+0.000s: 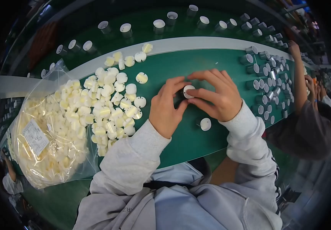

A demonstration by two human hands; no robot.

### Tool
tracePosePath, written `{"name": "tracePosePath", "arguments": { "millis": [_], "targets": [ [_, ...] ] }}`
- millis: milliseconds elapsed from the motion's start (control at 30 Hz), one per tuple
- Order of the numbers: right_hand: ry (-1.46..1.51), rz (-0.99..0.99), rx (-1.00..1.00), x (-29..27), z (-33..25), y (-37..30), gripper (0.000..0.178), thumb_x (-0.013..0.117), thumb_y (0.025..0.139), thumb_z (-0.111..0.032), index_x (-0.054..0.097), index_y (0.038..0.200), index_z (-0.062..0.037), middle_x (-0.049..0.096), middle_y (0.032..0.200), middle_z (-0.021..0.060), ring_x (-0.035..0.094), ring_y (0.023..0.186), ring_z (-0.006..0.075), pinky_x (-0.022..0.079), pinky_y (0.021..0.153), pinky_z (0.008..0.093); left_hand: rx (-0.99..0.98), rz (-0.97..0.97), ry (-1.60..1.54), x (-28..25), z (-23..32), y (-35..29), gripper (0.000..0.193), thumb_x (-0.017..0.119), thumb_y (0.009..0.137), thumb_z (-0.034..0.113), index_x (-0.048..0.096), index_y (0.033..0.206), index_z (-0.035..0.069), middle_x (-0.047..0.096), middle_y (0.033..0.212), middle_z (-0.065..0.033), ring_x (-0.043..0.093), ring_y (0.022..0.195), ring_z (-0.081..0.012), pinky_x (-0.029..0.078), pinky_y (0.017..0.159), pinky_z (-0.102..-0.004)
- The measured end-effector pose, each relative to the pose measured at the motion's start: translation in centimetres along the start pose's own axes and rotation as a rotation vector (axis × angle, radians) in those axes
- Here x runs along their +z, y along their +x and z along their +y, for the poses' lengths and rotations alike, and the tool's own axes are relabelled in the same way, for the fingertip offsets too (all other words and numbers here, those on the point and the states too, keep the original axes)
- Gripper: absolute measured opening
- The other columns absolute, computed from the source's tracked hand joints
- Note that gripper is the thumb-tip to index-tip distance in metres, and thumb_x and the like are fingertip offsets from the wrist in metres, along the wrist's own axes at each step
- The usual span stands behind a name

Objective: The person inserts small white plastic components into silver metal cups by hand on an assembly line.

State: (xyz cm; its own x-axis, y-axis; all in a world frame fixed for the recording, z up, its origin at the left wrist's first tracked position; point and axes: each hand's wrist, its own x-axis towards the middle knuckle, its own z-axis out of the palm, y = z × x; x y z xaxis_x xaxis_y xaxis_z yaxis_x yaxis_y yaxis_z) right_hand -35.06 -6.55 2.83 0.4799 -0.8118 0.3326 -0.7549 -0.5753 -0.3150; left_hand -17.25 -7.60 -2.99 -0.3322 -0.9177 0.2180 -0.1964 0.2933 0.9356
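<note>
Left hand (164,109) half-curled around dark-grey metal cup (181,94) | right hand (225,97) part-open, fingertips (195,92) at cup's round white disc (188,87), seating unclear | remaining: many loose cream-white plastic discs (104,111)

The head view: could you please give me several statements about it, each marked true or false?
1. The left hand and right hand have their fingers gathered around one white-topped cup. True.
2. Pale discs lie loose beside the clear bag. True.
3. The clear bag lies to the right of both hands. False: it lies to their left.
4. A lone cup is on the green table, lower in the view than the white-topped cup. True.
5. The crowd of grey cups is at the left of the green table. False: it is at the right.
</note>
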Motion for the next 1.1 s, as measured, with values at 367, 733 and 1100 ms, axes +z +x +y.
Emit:
{"name": "tracePosePath", "arguments": {
  "millis": [367, 733, 1100],
  "targets": [
    [0.098, 0.019, 0.123, 0.5, 0.5, -1.1, 0.019, 0.078, 0.071, -0.012, 0.071, 0.089, -0.0096, 0.062, 0.113, 0.0069, 0.059, 0.088, 0.0237, 0.043, 0.073, 0.0349, -0.026, 0.003, -0.015, 0.1, 0.2, 0.0, 0.046, 0.071, 0.075, -0.001, 0.053, 0.117, 0.003, 0.069, 0.113, -0.007, 0.068, 0.097, -0.0259, 0.053, 0.075, -0.031],
    [0.037, 0.161, 0.108, 1.4, -0.1, -1.4, 0.021, 0.076, 0.072, -0.017, 0.07, 0.092, -0.015, 0.06, 0.11, 0.0073, 0.059, 0.087, 0.0256, 0.042, 0.07, 0.0383, 0.012, -0.054, 0.031, -0.1, 0.4, 0.1, 0.042, 0.069, 0.077, 0.001, 0.06, 0.118, 0.006, 0.063, 0.117, -0.0115, 0.065, 0.099, -0.03, 0.054, 0.079, -0.0347],
    [-0.099, 0.251, 0.155, 2.8, -1.2, -1.0, 0.013, 0.074, 0.073, -0.018, 0.067, 0.082, -0.0127, 0.061, 0.11, 0.0056, 0.057, 0.083, 0.0236, 0.04, 0.067, 0.0362, -0.061, -0.028, 0.083, -0.8, 0.6, -0.1, 0.038, 0.069, 0.079, -0.002, 0.057, 0.115, 0.002, 0.068, 0.111, -0.0108, 0.068, 0.091, -0.0277, 0.052, 0.074, -0.0309]
  ]
}}
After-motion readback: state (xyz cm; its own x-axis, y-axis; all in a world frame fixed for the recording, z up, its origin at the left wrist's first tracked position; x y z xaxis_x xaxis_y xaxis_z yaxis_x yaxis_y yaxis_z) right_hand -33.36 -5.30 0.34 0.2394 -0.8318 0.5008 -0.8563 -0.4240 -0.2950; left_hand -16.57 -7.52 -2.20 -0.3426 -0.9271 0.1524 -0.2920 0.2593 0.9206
